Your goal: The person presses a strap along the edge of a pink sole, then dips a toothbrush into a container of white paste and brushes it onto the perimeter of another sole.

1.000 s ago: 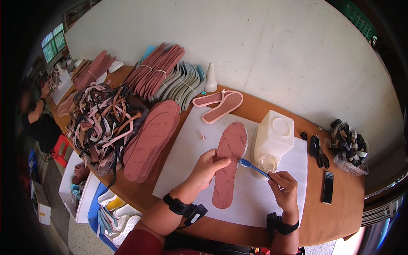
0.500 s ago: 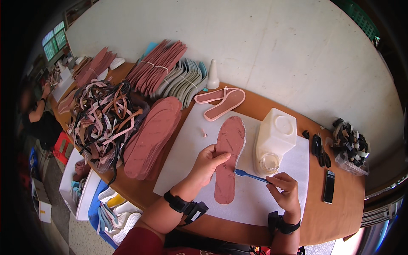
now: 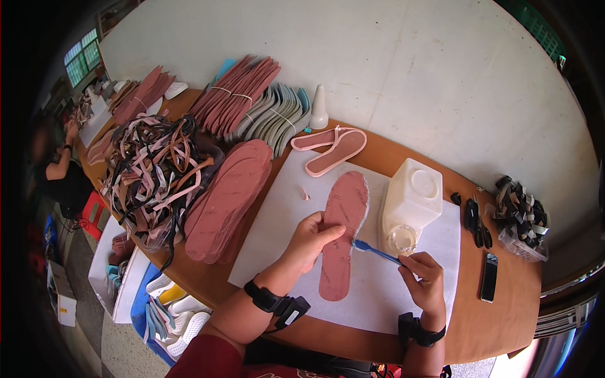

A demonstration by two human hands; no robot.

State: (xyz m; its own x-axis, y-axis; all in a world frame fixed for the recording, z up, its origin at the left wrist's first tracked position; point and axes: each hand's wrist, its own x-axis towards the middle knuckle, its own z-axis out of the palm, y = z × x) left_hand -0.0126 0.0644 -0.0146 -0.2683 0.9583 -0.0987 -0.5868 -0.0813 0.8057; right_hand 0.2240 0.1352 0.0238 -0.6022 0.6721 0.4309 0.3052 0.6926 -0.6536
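Note:
My left hand (image 3: 313, 240) grips a reddish-pink insole (image 3: 345, 205) by its left side, thumb on top. A whitish band runs along the insole's upper right edge. Between the fingers of my right hand (image 3: 423, 280) is a blue brush (image 3: 379, 252), its head touching the insole's right edge near the middle. A white plastic bottle (image 3: 414, 196) lies on its side just beyond the brush, with a whitish, crusted opening (image 3: 401, 239) facing me. Under all this lies a white sheet (image 3: 277, 237). A pair of pink-edged insole pieces (image 3: 340, 151) rests at the sheet's far edge.
Left of the sheet are stacked pink insoles (image 3: 230, 201) and a heap of straps (image 3: 157, 176); banded bundles (image 3: 233, 97) stand behind. At right lie scissors (image 3: 478, 223), a phone (image 3: 488, 277) and a box of dark straps (image 3: 523, 217). Another person (image 3: 60, 164) sits far left.
The brush head has moved slightly up and to the right along the insole's edge. The insole has shifted a little with my left hand.

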